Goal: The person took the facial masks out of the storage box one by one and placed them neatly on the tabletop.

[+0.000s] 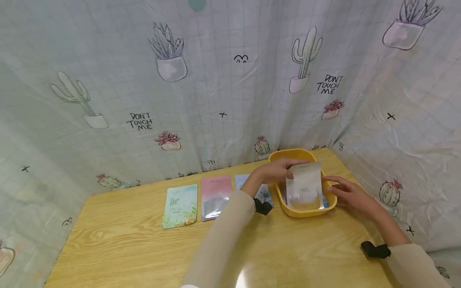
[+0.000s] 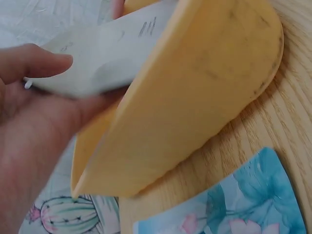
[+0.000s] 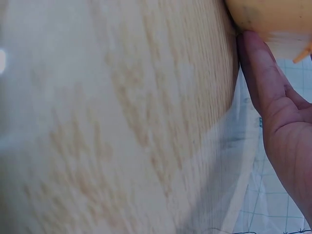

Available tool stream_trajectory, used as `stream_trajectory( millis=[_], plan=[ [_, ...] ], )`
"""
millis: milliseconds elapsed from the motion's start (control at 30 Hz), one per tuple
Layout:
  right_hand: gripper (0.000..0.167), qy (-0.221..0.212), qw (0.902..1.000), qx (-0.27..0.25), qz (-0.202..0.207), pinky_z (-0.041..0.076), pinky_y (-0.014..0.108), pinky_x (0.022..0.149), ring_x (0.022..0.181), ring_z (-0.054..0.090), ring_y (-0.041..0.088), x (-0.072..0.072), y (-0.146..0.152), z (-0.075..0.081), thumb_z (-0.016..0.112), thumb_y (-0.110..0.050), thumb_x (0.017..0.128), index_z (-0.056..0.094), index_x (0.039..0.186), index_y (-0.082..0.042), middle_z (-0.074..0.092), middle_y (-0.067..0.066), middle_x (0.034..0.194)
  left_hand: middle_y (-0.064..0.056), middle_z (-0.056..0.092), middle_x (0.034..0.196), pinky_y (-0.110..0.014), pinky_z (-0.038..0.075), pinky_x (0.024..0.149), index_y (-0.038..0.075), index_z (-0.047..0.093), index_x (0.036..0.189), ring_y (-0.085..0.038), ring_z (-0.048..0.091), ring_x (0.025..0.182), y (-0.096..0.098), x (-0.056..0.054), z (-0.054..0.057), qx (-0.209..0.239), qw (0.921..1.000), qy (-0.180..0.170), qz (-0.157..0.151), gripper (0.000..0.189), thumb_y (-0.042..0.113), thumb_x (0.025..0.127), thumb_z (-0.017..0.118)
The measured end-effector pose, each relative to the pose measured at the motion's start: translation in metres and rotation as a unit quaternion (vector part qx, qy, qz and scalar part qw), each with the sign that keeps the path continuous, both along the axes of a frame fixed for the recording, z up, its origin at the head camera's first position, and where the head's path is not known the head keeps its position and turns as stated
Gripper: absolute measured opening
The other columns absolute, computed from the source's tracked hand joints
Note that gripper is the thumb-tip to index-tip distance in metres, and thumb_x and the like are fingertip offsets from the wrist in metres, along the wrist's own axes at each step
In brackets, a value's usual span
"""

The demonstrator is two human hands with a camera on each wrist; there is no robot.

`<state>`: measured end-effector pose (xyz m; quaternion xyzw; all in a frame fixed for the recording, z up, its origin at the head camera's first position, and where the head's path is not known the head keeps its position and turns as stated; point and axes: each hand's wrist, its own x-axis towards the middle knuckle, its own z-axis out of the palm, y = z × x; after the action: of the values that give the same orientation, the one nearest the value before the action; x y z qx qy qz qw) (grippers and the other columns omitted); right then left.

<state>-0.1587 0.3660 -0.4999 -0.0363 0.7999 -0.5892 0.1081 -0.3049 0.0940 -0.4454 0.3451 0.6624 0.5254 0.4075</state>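
My left hand [image 1: 275, 171] pinches a silvery-white face mask packet [image 1: 304, 188] by its left edge. The thumb lies on the packet's face in the left wrist view. Upright and tilted, the packet [image 2: 112, 48] stands over the yellow plastic basket [image 1: 307, 213], its lower end inside the rim. My right hand [image 1: 354, 196] holds the basket's right side, with digits at the rim and others against the outer wall. Low on that wall, fingers [image 3: 265, 73] touch the basket [image 3: 273, 19] in the right wrist view. Blue packaging shows inside the basket, mostly hidden by the packet.
Left of the basket lie a green floral packet [image 1: 180, 206], a pink-and-silver packet [image 1: 216, 188] and a light-blue flowered packet [image 1: 242, 180], partly covered by my left arm. A cactus-print curtain [image 1: 223, 88] hangs behind the wooden table [image 1: 119, 236] and along its right side.
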Motion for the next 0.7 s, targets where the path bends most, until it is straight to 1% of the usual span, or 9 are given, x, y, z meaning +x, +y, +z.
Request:
stream_trajectory(
  millis=[67,133,167,233,333,400,467,567,700],
  plan=[
    [0.051,0.004,1.0,-0.004,0.001,0.058,0.031,0.088,0.113,0.059,-0.004,0.002,0.0,-0.001,0.051,-0.025,0.109,0.038,0.155,-0.009,0.044,0.027,0.147,-0.003,0.053,0.141,-0.033,0.051,0.088,0.015,0.041,0.157,-0.014,0.055,0.103,-0.004,0.002,-0.001,0.014,0.9986,-0.047,-0.018,0.066,-0.017,0.099,0.042],
    [0.051,0.008,0.9999,-0.008,0.002,0.058,0.031,0.088,0.112,0.06,-0.003,0.003,0.001,-0.001,0.051,-0.024,0.109,0.037,0.156,-0.009,0.048,0.024,0.144,-0.007,0.057,0.131,-0.034,0.052,0.088,0.006,0.042,0.154,-0.016,0.057,0.1,-0.008,0.005,-0.003,0.027,0.996,-0.084,-0.013,0.056,-0.014,0.102,0.039],
    [0.052,0.009,0.9999,-0.007,0.004,0.058,0.03,0.088,0.112,0.061,-0.003,0.004,0.001,-0.001,0.051,-0.024,0.109,0.036,0.156,-0.008,0.049,0.021,0.143,-0.007,0.059,0.127,-0.033,0.053,0.089,0.001,0.044,0.151,-0.015,0.059,0.101,-0.01,0.007,-0.004,0.033,0.995,-0.094,-0.003,0.049,-0.012,0.104,0.039],
    [0.053,0.006,0.9999,-0.009,0.003,0.059,0.03,0.087,0.11,0.062,-0.002,0.004,0.001,-0.001,0.05,-0.025,0.109,0.035,0.156,-0.007,0.054,0.015,0.138,-0.006,0.061,0.111,-0.027,0.051,0.084,-0.007,0.054,0.135,-0.012,0.058,0.094,-0.011,0.012,-0.006,0.041,0.9938,-0.102,0.018,0.031,-0.006,0.107,0.04],
    [0.054,0.0,0.9999,-0.012,0.003,0.059,0.03,0.086,0.108,0.064,0.001,0.004,0.001,-0.001,0.05,-0.024,0.109,0.033,0.157,-0.006,0.058,0.004,0.13,-0.006,0.061,0.093,-0.025,0.053,0.074,-0.008,0.059,0.109,-0.013,0.058,0.082,-0.012,0.019,-0.008,0.05,0.9902,-0.121,0.047,0.019,0.001,0.109,0.042],
    [0.053,-0.003,0.9999,-0.013,0.001,0.059,0.03,0.085,0.107,0.065,0.001,0.004,0.002,-0.002,0.05,-0.024,0.109,0.034,0.156,-0.006,0.059,-0.002,0.125,-0.005,0.063,0.089,-0.025,0.056,0.072,-0.007,0.06,0.104,-0.012,0.06,0.078,-0.011,0.025,-0.01,0.05,0.9885,-0.125,0.068,0.02,0.005,0.109,0.045],
    [0.051,-0.002,0.9999,-0.017,0.002,0.059,0.03,0.085,0.108,0.064,0.001,0.005,0.002,-0.003,0.05,-0.024,0.109,0.035,0.156,-0.008,0.059,-0.005,0.124,-0.009,0.069,0.095,-0.029,0.061,0.077,-0.007,0.065,0.11,-0.014,0.066,0.082,-0.01,0.031,-0.011,0.049,0.9868,-0.124,0.092,0.023,0.008,0.108,0.047],
    [0.05,-0.001,0.9997,-0.022,0.006,0.059,0.03,0.086,0.109,0.064,0.0,0.004,0.003,-0.002,0.05,-0.023,0.109,0.036,0.156,-0.009,0.059,-0.003,0.127,-0.015,0.073,0.109,-0.037,0.061,0.086,-0.006,0.066,0.125,-0.022,0.073,0.096,-0.009,0.039,-0.013,0.044,0.9848,-0.113,0.124,0.028,0.008,0.107,0.051],
    [0.053,0.001,0.9999,-0.013,0.01,0.06,0.032,0.087,0.109,0.064,0.001,0.003,0.004,0.0,0.05,-0.023,0.11,0.033,0.156,-0.005,0.058,0.007,0.132,-0.018,0.072,0.115,-0.041,0.059,0.09,-0.007,0.066,0.126,-0.03,0.071,0.106,-0.007,0.047,-0.017,0.043,0.9834,-0.099,0.146,0.028,0.007,0.106,0.052]
  ],
)
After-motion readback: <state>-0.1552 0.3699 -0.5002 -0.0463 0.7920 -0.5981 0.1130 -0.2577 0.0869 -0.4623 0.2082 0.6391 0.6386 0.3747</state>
